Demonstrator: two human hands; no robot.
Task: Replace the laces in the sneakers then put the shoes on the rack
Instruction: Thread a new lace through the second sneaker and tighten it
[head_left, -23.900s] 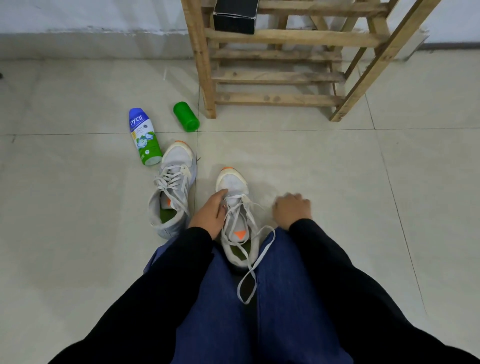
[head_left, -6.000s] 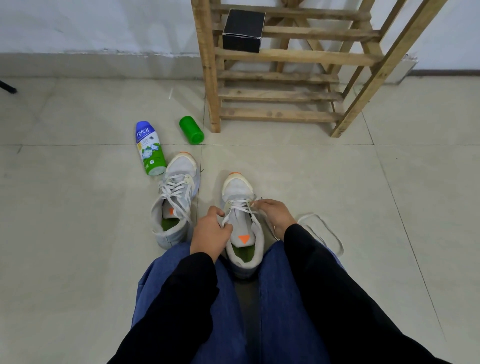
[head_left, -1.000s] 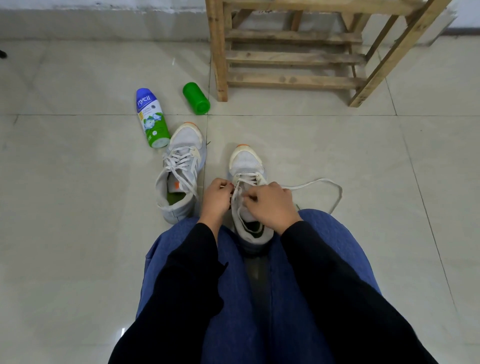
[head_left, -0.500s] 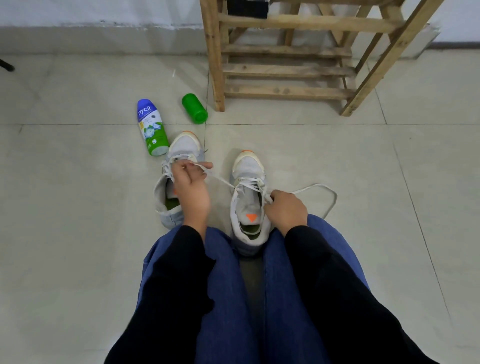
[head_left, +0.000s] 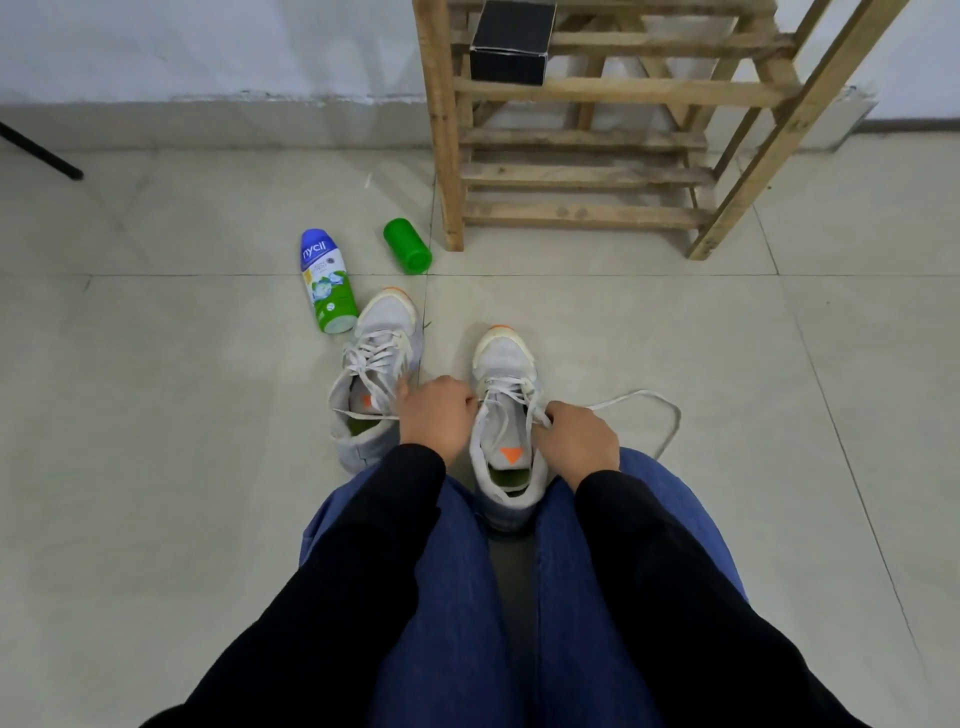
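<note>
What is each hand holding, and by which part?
The lace of the shoe between the knees: the left hand grips its left strand by the eyelets, and the right hand pinches its right strand there.

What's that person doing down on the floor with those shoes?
A person is sitting on the floor, lacing a grey sneaker held between their knees. The left hand and right hand each grip the white lace, and its loose end loops out over the tiles. The other sneaker sits beside it, already laced. Neither shoe is on the wooden rack yet; only a black box is there.
</note>
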